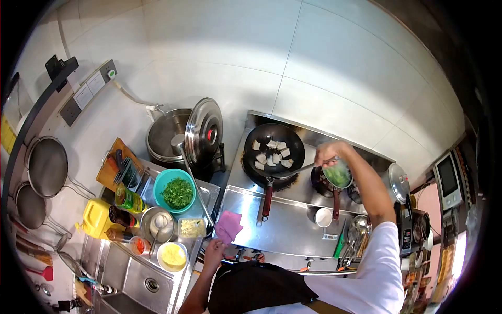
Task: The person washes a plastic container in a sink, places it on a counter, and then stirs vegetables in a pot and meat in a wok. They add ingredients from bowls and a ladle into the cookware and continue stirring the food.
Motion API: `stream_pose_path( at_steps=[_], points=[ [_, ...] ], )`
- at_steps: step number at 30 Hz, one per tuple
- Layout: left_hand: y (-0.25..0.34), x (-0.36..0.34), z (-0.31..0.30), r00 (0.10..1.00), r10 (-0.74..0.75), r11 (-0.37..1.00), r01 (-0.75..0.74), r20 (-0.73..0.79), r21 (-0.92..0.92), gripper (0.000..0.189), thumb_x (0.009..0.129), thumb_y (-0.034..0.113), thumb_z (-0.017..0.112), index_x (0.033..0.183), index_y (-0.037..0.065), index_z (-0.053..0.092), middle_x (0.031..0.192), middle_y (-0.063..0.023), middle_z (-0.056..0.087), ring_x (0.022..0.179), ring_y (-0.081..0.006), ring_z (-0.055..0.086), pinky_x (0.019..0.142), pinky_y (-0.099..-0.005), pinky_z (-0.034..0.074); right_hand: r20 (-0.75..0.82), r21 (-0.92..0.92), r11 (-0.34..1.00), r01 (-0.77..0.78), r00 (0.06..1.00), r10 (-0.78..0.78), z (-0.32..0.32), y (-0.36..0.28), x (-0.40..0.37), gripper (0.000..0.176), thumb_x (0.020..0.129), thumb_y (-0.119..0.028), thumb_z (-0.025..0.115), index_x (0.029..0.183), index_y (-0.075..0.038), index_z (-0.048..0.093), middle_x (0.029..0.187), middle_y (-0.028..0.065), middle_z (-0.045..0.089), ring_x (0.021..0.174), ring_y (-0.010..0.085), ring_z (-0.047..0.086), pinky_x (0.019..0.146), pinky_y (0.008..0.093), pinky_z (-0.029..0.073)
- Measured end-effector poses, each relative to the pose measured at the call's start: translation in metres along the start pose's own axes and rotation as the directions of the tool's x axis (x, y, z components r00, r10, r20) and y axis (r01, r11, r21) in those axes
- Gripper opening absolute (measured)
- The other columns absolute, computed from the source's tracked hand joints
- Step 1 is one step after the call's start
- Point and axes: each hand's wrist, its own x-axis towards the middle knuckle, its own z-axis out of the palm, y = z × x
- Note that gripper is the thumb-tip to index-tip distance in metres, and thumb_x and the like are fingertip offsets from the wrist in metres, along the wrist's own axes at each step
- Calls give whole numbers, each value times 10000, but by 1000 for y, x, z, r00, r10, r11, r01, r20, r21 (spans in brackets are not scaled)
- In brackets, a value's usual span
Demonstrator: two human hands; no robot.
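My right hand (333, 153) is closed around the thin metal handle of a wok spatula (300, 169), whose head reaches into the black wok (295, 137). Several pale, flat pieces of food (276, 157) lie spread in the wok. Just under that hand, a clear bowl of green vegetables (337, 174) overlaps a smaller dark pan (320, 183). At the stove's front edge, my left hand (213, 254) has its fingers curled beside the burner knobs (254, 256), right below a purple cloth (228, 226); I cannot tell what it grips.
Left of the stove stand a tall steel pot (163, 137) with its lid (204, 131) upright, a turquoise bowl of chopped greens (177, 191), and small bowls. A sink (130, 277) is below. A white cup (323, 216) and utensils (358, 235) lie right of the wok.
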Motion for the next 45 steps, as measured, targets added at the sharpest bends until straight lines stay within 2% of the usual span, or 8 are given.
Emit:
stream_pose_path(
  at_steps=[7,9,19,26,28,37,44,45],
  points=[
    [2,-6,3,998,10,999,-13,-58,-51,284,843,120,537,1104,9,511,863,-77,628,681,-116,568,569,-223,449,-415,453,840,299,905,-98,79,-16,84,112,815,-115,551,791,-8,574,543,18,481,387,105,427,312,254,300],
    [0,-8,-3,998,15,1000,-16,-56,-24,282,843,108,534,1106,12,513,857,-75,625,673,-113,565,569,-224,448,-543,350,893,284,838,-54,78,-8,81,132,820,-124,547,790,0,580,533,24,480,386,109,431,315,257,307],
    [-13,-6,-10,999,-11,1000,10,-52,-14,286,826,92,548,1099,16,517,803,-64,603,615,-96,530,542,-228,434,-110,-361,932,-38,994,-2,-7,-12,12,178,747,-139,576,653,11,587,508,84,540,404,164,494,349,318,402],
    [-8,-2,-5,999,10,1000,-10,-43,4,276,830,94,551,1091,15,509,806,-64,589,611,-100,528,538,-227,432,-537,-138,990,37,837,-106,69,16,94,189,715,-141,575,763,34,629,703,219,619,620,295,644,535,408,517],
    [-17,3,-5,999,-37,999,37,2,13,276,831,93,548,1091,13,504,826,-77,605,613,-106,533,540,-230,437,-746,-276,944,180,580,-329,92,30,114,201,752,-177,568,858,-23,642,786,211,634,760,320,640,666,448,513],
    [-13,2,-5,999,2,994,-5,34,105,259,838,93,536,1082,11,505,824,-82,617,623,-116,550,528,-235,461,-636,-657,741,-138,628,-448,105,36,42,422,741,-125,561,1163,-139,564,893,149,641,786,321,634,682,431,510],
    [-17,8,-4,999,-9,987,1,51,160,292,823,112,556,1087,-3,511,827,-79,617,629,-113,553,540,-233,461,-563,-543,839,24,731,-386,27,82,33,405,720,-73,576,1120,-131,602,740,120,632,633,261,624,562,381,498],
    [-16,8,-2,999,-14,993,10,34,118,300,818,115,559,1088,-7,510,823,-78,613,630,-113,555,545,-234,461,-411,-259,964,65,896,-171,14,80,24,360,737,-84,587,1096,-102,603,698,98,615,563,202,583,488,333,460]
  ],
)
